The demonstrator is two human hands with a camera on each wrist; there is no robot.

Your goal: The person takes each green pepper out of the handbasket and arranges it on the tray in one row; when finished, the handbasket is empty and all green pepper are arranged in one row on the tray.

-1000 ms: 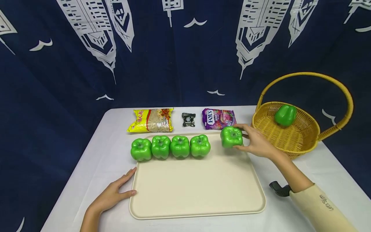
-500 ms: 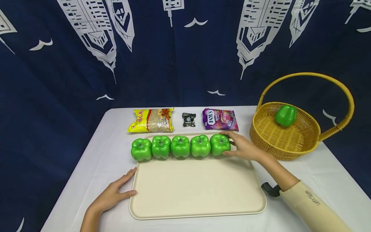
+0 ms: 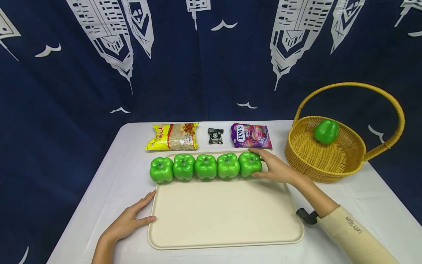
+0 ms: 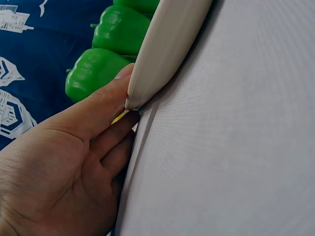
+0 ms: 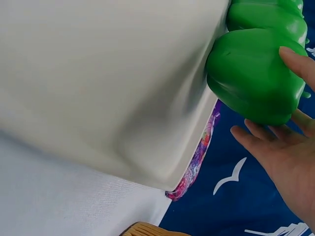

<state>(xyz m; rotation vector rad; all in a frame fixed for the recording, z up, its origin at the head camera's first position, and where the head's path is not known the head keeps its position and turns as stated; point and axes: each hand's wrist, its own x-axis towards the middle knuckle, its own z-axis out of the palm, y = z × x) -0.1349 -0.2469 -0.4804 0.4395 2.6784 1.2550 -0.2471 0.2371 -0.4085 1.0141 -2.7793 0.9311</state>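
A row of several green bell peppers lies side by side along the far edge of a cream tray. My right hand grips the rightmost bell pepper, thumb on the near side and fingers on the far side. That pepper touches its neighbour in the row; in the right wrist view its smooth underside faces the camera. At the tray's left edge rests my left hand, fingers extended and thumb against the rim. The left wrist view shows its thumb and fingertips touching the tray rim.
Behind the tray lie a yellow food packet, a small black wrapped packet and a purple candy bag. A wicker basket with a tall handle stands at the right, one green bell pepper inside.
My right hand has carried a bell pepper leftward and down onto the tray, against the right end of the row. Over the last half second it stays almost still. My left hand has not moved.
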